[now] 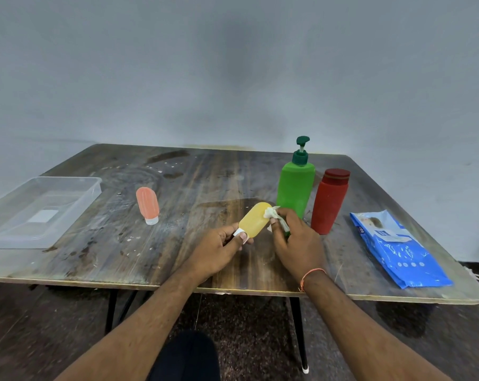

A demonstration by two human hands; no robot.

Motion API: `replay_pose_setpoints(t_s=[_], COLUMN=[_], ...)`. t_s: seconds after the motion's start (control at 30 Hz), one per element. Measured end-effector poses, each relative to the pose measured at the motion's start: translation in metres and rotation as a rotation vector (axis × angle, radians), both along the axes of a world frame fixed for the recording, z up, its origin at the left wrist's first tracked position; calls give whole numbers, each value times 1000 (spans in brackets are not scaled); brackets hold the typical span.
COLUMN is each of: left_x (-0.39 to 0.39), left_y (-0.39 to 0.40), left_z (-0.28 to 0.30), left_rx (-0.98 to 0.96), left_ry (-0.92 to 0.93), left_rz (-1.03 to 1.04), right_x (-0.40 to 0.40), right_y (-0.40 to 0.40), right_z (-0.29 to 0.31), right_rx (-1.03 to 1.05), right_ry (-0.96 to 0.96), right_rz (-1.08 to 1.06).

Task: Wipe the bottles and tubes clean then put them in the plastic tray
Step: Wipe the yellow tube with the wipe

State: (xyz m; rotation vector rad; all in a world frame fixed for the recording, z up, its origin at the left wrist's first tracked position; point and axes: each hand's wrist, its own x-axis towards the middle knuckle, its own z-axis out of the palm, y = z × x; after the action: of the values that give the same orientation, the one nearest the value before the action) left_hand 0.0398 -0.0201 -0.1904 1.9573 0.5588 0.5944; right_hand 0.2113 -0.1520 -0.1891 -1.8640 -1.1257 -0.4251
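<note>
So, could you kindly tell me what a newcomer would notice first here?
Probably the yellow tube at centre, held by the left hand while the right hand rubs a wipe on it. Then the green pump bottle and red bottle just behind.

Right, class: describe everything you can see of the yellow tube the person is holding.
The yellow tube is a small, rounded, soft-looking, translucent plastic container with a white cap at its lower end. It is held above the table, tilted, its rounded end pointing up and away. The left hand pinches it at the cap end, while the right hand presses a crumpled white wipe against its upper end.
</note>
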Motion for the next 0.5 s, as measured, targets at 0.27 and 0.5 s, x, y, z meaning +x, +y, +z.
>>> replay_pose_setpoints(t_s=[0.27,0.5], left_x=[3,4], left_y=[2,2], left_z=[-5,-4], left_rx=[23,20], left_ry=[9,22], left_rz=[-25,-30], right_x=[-2,-4], right_y=[-1,-2], right_z=[1,0], right_rx=[-44,-67], right_ry=[-8,-89], right_rz=[59,120])
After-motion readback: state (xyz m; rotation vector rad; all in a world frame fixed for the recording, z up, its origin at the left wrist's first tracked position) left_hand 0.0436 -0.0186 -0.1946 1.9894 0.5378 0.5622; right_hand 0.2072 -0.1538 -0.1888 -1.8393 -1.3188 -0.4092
